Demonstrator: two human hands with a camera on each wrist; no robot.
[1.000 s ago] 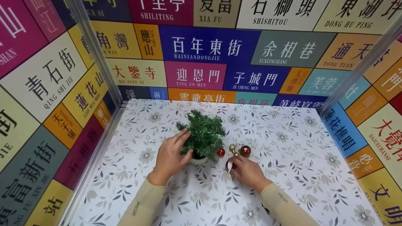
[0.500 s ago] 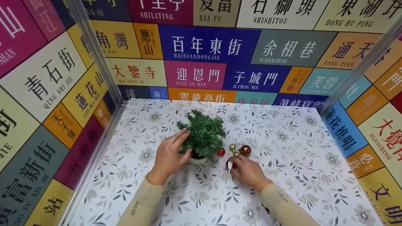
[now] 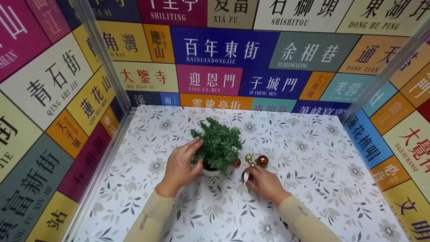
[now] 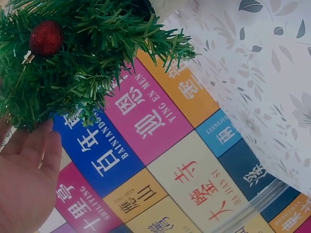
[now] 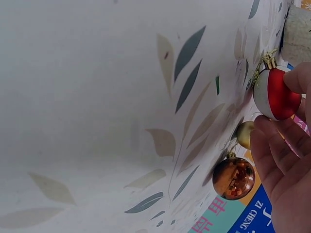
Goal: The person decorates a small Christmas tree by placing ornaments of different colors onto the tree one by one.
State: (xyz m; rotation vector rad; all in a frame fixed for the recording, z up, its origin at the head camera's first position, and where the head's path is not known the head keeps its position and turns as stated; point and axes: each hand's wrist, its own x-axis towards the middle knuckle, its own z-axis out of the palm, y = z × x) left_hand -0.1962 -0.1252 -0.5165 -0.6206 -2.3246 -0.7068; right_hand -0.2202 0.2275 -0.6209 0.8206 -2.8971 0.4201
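A small green artificial Christmas tree (image 3: pixel 218 144) stands in a pale pot (image 3: pixel 212 172) near the table's middle. My left hand (image 3: pixel 183 164) is at its left side, fingertips against the branches, fingers fairly straight. In the left wrist view a glittery red ball (image 4: pixel 46 38) sits among the needles. My right hand (image 3: pixel 267 183) pinches a red-and-white Christmas bauble (image 5: pixel 277 94) with a gold cap, right of the pot and close to the table. Low at the tree's right edge shows a red ball (image 3: pixel 237 163), partly covered by needles; whether it hangs or lies there I cannot tell.
Just beyond my right hand lie a shiny copper-brown bauble (image 3: pixel 262 161) and a small gold bauble (image 3: pixel 248 158). The table (image 3: pixel 302 134) has a floral cover. Walls with colourful lettered panels (image 3: pixel 221 48) enclose it at the back and both sides.
The tree has shifted very slightly to the right, and its needles now cover more of the red ball. My right hand and its bauble stay nearly still.
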